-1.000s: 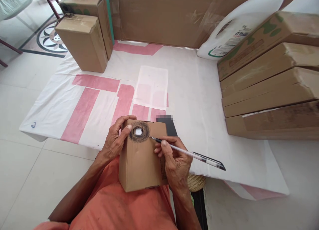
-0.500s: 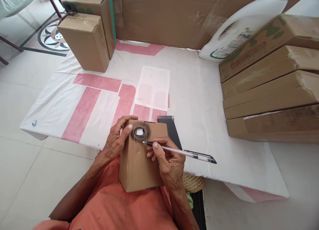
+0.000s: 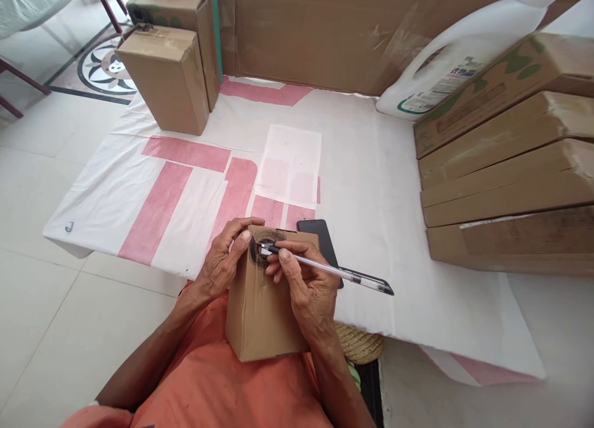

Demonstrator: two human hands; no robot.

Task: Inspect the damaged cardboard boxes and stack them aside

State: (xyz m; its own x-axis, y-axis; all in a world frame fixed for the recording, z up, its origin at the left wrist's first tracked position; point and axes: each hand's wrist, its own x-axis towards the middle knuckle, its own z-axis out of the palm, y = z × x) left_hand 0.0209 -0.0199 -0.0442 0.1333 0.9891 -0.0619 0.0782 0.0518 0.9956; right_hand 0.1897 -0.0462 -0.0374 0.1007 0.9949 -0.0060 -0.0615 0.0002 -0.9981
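My left hand (image 3: pixel 221 264) gripped the small box's (image 3: pixel 262 310) far left edge; my right hand (image 3: pixel 304 286) pinched the pen (image 3: pixel 325 269), its tip on the scribbled ring. The cloth (image 3: pixel 371 187) beyond lay open.

Both forearms reach forward from the lower edge of the view and converge in front of the body, elbows bent, wrists close together. The left hand (image 3: pixel 223 264) is curled, fingers wrapped over from the left with the thumb lying along the top. The right hand (image 3: pixel 304 286) is closed in a writing pinch, thumb and first fingers pressed together, knuckles facing up, wrist slightly bent.
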